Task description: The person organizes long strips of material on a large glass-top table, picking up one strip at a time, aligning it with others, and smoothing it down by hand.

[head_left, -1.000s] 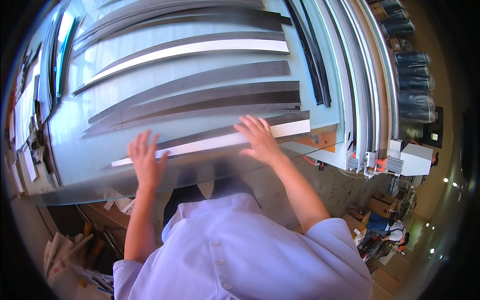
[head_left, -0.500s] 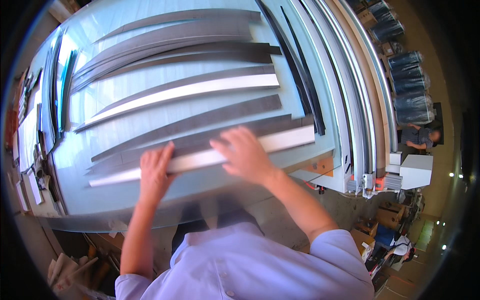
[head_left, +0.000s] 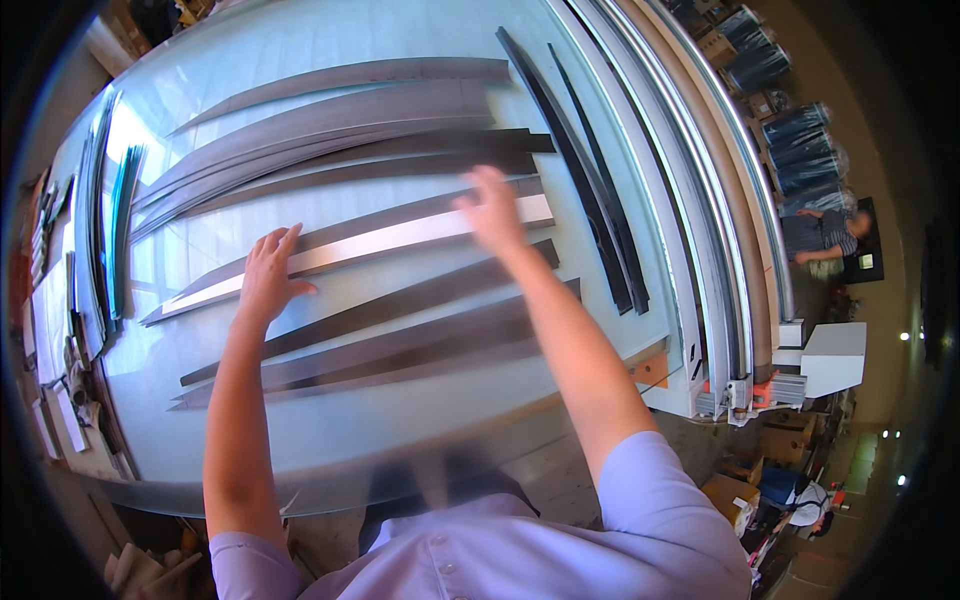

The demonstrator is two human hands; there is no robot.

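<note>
Across the glass-topped table (head_left: pixel 330 445) lie long, tapering dark grey strips. One of them (head_left: pixel 340 235) has a white band (head_left: pixel 400 238) along its near edge. My left hand (head_left: pixel 268 272) is over the left part of this banded strip, fingers stretched and thumb apart. Near its right end is my right hand (head_left: pixel 490 212), slightly blurred, with fingers and thumb apart. Neither hand visibly grips anything; whether they touch the strip I cannot tell. Closer to me are more grey strips (head_left: pixel 390 312), and the nearest one (head_left: pixel 420 355) is blurred, partly behind my right forearm.
Farther off lie a stack of grey strips (head_left: pixel 330 120) and a single strip (head_left: pixel 360 80). Black narrow strips (head_left: pixel 580 180) run lengthwise at the right, beside long metal rails (head_left: pixel 700 200). Bluish strips (head_left: pixel 122 230) line the left edge. A person (head_left: pixel 825 235) is at the far right.
Both hands have left the nearest strip and moved away from me to the farther white-banded one. The nearest strip's white band no longer shows. The view has shifted, so the table appears lower.
</note>
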